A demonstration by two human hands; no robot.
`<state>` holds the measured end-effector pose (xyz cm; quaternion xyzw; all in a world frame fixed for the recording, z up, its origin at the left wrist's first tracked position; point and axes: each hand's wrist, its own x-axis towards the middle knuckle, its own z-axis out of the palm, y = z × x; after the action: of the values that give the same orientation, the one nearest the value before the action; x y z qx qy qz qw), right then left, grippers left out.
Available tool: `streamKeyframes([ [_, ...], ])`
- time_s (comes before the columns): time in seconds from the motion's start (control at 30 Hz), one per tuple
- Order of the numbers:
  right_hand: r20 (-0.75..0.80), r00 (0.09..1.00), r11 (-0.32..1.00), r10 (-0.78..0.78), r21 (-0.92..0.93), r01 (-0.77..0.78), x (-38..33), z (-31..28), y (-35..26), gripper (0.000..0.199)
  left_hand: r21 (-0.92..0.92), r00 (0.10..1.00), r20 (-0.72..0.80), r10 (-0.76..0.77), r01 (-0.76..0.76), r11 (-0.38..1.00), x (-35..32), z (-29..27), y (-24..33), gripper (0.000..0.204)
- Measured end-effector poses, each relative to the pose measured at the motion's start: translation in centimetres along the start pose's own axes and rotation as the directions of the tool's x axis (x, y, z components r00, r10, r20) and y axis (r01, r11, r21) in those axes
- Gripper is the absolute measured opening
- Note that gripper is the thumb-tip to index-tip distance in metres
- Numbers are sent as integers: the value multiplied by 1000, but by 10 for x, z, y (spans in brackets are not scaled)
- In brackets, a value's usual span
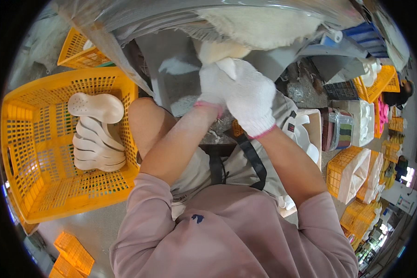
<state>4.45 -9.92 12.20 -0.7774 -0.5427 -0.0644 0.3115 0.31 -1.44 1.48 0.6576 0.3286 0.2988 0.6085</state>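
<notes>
My left hand (213,83) and my right hand (251,92) wear white knit gloves with pink cuffs. They are pressed together in front of me, fingers closed around a smooth cream-coloured piece (221,51). Only its rounded upper part shows; the gloves cover the rest, so its kind is unclear. The piece meets a shaggy white fleece-like pad (264,27) just above it. Behind the gloves lies a grey, dusty sheet-like surface (164,53) with white powder.
At left, a large yellow plastic crate (69,204) holds a white clog-shaped piece (95,107) with small holes and several stacked pale pieces (97,146). A lined box (315,134) with white pieces stands by my right leg. More yellow crates (340,173) line the right side.
</notes>
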Motion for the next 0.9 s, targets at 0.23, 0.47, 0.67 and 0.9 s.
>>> streamKeyframes([
  [0.23,-156,987,995,29,-93,-44,-4,1,-4,23,-114,905,-319,282,-332,936,6,-3,46,31],
  [0.47,669,713,843,209,246,-478,19,-58,-19,39,-877,914,309,-263,381,292,5,4,-5,24],
  [0.67,574,803,791,159,412,-452,-12,-49,0,55,-834,796,400,-455,522,179,31,-3,0,39],
  [0.9,779,496,678,384,127,-724,-48,-91,-11,74,-825,818,296,-493,479,301,-43,4,21,79],
])
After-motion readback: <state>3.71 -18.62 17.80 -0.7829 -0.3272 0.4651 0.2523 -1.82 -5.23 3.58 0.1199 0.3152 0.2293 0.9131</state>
